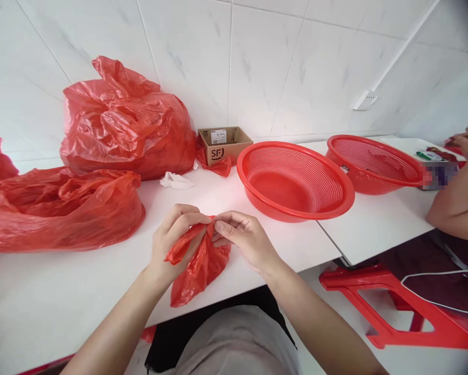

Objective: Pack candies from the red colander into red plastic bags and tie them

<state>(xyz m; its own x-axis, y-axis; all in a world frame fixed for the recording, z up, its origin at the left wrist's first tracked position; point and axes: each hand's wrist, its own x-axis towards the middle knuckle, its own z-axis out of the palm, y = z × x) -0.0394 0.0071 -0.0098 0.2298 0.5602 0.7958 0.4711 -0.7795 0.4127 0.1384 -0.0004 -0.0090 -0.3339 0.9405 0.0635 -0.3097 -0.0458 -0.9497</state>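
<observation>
A small red plastic bag (197, 265) hangs over the front edge of the white table (62, 291). Both hands grip its gathered top. My left hand (175, 234) is closed around the bag's left side, fingers curled over the plastic. My right hand (243, 237) pinches the top of the bag from the right, thumb and fingertips meeting my left fingers. An empty red perforated basin (296, 179) sits just beyond my right hand.
A full red bag (126, 122) stands against the tiled wall, with flatter red bags (58, 208) at the left. A small cardboard box (224, 143) and crumpled white paper (176, 180) lie behind. A second red basin (374, 164), another person's arm (458, 195) and a red stool (393, 307) are at the right.
</observation>
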